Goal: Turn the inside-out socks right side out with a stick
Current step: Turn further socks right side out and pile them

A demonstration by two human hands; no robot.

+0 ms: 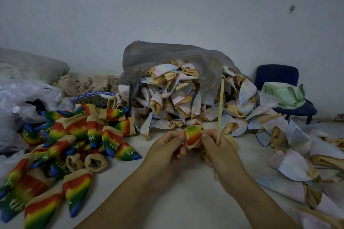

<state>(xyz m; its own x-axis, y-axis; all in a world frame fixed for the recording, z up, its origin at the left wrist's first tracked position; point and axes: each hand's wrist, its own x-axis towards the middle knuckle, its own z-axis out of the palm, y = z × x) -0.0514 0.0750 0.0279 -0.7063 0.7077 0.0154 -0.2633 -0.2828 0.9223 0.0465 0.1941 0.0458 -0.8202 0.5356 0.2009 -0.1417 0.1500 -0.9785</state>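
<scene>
A half-turned sock (193, 136) with rainbow colours showing sits between my two hands at the centre. My left hand (167, 151) pinches its left edge. My right hand (220, 151) pinches its right edge and also holds a thin wooden stick (220, 109), which stands nearly upright. Rainbow socks (78, 139), right side out, lie heaped on the left. Pale inside-out socks (176, 98) spill from a grey plastic bag (167, 54) behind my hands, and more of them (297, 163) lie at the right.
A blue-rimmed plate (93, 96) lies behind the rainbow heap. Crumpled clear plastic (22, 95) is at far left. A dark blue chair (279, 87) with a green bag (284, 95) on it stands at back right. White tabletop (167, 201) shows under my forearms.
</scene>
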